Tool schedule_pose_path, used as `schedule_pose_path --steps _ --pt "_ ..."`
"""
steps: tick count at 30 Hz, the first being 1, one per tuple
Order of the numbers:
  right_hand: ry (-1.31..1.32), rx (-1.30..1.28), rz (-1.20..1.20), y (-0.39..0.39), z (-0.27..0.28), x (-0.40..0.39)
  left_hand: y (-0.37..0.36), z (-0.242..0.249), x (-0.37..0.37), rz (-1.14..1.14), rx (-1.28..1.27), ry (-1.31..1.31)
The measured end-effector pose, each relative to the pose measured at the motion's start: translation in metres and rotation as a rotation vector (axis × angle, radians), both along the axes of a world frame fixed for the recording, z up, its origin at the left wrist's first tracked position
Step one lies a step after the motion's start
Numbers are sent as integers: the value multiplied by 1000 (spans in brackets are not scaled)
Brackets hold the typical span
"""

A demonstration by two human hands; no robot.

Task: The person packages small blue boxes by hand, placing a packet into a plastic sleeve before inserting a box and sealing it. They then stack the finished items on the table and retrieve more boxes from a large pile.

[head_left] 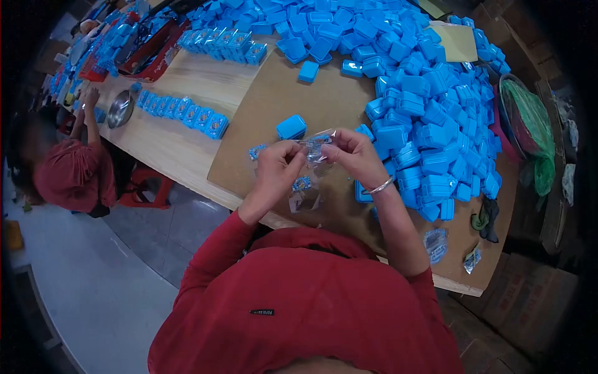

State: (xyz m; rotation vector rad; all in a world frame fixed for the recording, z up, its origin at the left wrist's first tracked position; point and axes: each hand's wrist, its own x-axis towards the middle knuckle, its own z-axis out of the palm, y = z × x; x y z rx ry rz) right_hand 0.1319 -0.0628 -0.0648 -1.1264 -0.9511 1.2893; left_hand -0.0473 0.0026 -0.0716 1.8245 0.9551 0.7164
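Observation:
Between my two hands, above the brown board, is a clear plastic bag (322, 141) with blue print. My left hand (278, 169) pinches its left side, thumb against fingers. On the other side my right hand (356, 158), with a silver bangle at the wrist, grips the bag's edge. Just beyond my hands a small blue plastic box (291, 127) lies on the board. Under and beside my left hand are more printed clear bags (305, 198), partly hidden. A small printed piece (256, 151) shows left of that hand.
A large heap of blue boxes (430, 131) covers the right and far side. Rows of packed boxes (184, 113) stand at left, near a metal bowl (120, 110). A co-worker (78, 171) sits at the left edge. Plastic scraps (436, 244) lie at the near right.

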Motion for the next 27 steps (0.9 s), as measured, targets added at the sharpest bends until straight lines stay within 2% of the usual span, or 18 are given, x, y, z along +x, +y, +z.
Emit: schedule_pose_path --steps 2,3,5,6,9,11,12,15,18,21,24,27 --pt "14 -32 -43 1 -6 -2 3 -5 -1 -52 -58 -12" --pt "21 -48 -66 2 -11 -1 8 -9 0 35 71 -22" --pt "-150 -8 -136 7 -23 2 27 -21 3 203 330 -44" --pt "-234 10 -169 10 -29 3 38 -33 -1 213 486 169" --pt "-794 160 -282 19 -41 0 49 -54 -5 69 422 288" --pt "-795 143 -260 20 -37 -4 51 -54 -6 31 82 173" --pt "-794 135 -242 20 -36 -6 49 -52 -7 18 -91 117" --pt "-765 175 -229 20 -39 -6 45 -41 -10 84 -474 -287" --pt "-684 282 -285 21 -35 -9 43 -35 -13 61 -578 -394" --pt "-199 70 -277 19 -16 -15 35 -18 -13 33 -558 -403" --pt "-60 11 -214 20 -20 -8 36 -16 -18 -47 -536 -390" --pt "16 69 -187 20 -19 -6 36 -15 -20 -123 -526 -407"
